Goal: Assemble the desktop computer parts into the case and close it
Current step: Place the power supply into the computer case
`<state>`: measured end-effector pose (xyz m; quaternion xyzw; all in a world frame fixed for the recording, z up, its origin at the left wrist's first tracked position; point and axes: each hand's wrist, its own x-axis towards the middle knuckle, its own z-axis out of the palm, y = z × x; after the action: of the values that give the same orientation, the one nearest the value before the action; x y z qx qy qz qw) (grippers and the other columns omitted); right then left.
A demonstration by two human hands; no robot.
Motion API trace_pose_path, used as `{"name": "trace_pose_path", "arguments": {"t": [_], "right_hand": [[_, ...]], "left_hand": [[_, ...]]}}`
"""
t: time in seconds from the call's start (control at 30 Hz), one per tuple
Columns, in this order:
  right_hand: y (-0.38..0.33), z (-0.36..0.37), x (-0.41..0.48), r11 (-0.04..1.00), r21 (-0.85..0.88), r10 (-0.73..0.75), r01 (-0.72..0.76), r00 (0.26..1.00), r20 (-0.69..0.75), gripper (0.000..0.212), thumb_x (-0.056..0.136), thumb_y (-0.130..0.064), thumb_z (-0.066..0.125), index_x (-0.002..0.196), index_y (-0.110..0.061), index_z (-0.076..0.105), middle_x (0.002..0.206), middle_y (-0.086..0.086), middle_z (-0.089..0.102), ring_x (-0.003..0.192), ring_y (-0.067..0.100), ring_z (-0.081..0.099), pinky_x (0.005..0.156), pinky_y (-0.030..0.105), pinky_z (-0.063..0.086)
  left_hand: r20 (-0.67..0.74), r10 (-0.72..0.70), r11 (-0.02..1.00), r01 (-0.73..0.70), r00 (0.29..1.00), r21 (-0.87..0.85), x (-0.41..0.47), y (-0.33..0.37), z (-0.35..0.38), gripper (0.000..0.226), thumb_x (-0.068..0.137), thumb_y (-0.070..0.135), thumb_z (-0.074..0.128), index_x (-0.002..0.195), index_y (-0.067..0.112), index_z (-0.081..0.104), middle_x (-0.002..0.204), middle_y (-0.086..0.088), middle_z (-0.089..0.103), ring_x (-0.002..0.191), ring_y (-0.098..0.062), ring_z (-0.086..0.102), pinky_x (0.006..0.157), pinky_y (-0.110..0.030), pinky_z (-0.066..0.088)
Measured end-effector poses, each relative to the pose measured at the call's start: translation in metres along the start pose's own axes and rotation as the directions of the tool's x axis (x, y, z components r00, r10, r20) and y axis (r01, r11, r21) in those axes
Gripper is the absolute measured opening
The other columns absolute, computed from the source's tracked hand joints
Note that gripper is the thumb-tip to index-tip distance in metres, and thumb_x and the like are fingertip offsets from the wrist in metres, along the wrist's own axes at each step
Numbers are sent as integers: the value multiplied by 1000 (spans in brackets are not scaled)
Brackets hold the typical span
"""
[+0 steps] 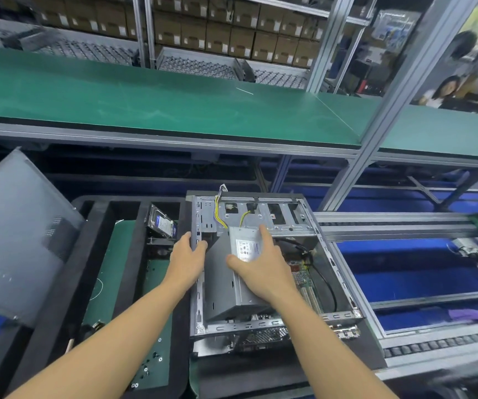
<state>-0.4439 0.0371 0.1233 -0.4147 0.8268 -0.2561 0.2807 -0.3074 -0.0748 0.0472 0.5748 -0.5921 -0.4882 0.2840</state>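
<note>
An open grey computer case (pixel 344 289) lies on its side on a black foam tray. A grey power supply (pixel 229 295) with a white label sits tilted inside its left half, yellow wires running up to the drive bay. My right hand (pixel 261 266) rests on top of the power supply, thumb and forefinger spread around the label. My left hand (pixel 189 257) grips the case's left wall near the top. A green motherboard (pixel 304 280) shows at the case bottom right of the supply. The grey side panel (pixel 16 240) leans at the far left.
A hard drive (pixel 161 223) stands in a slot of the black foam tray (pixel 68 283) left of the case. Screws lie on the green mat (pixel 151 358). A roller conveyor (pixel 404 226) runs to the right. A green shelf (pixel 145 96) spans above; a person sits at far right.
</note>
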Motion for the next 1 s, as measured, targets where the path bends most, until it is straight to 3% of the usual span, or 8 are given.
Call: {"name": "trace_pose_path", "arguments": {"t": [0.17,0.3,0.53,0.8,0.9,1.0], "right_hand": [[4,12,2,1000,-24,12,-11,1000,12,109,72,-71,60,159,-46,-1,159,2,36,136,34,48,87,40,35],[3,24,4,998,-54,19,-18,999,26,109,73,-72,59,159,-47,-4,157,7,33,131,38,51,85,41,36],[8,33,5,997,-76,19,-17,1000,21,111,67,-76,54,157,-50,-6,157,7,33,130,42,50,84,43,32],[13,44,0,980,-193,-42,44,999,12,113,70,-77,52,154,-49,-18,153,11,34,121,44,57,93,48,46],[14,49,-5,980,-194,-49,49,999,5,114,70,-78,51,152,-51,-23,155,13,32,120,46,57,85,47,43],[15,50,-6,977,-209,-52,49,999,-8,114,71,-78,51,152,-50,-24,157,14,29,123,48,55,90,50,45]], "left_hand": [[-7,220,947,-211,976,240,4,13,-7,49,101,30,45,148,14,42,161,-4,26,149,-21,18,121,-44,19],[35,208,946,-210,978,248,12,19,-5,44,103,30,42,144,15,49,162,-3,23,148,-20,23,119,-48,21],[58,183,957,-191,981,219,13,7,4,47,103,32,38,147,18,44,164,0,18,149,-18,21,119,-48,21],[38,260,930,-261,965,258,9,-4,10,49,104,35,38,150,19,38,165,-2,16,151,-18,12,120,-47,15],[29,264,917,-260,964,304,13,0,9,44,103,40,37,140,20,47,158,2,30,149,-18,18,116,-49,18],[37,326,883,-318,945,346,21,13,5,34,97,43,43,117,19,57,128,1,54,132,-22,39,104,-44,28]]}}
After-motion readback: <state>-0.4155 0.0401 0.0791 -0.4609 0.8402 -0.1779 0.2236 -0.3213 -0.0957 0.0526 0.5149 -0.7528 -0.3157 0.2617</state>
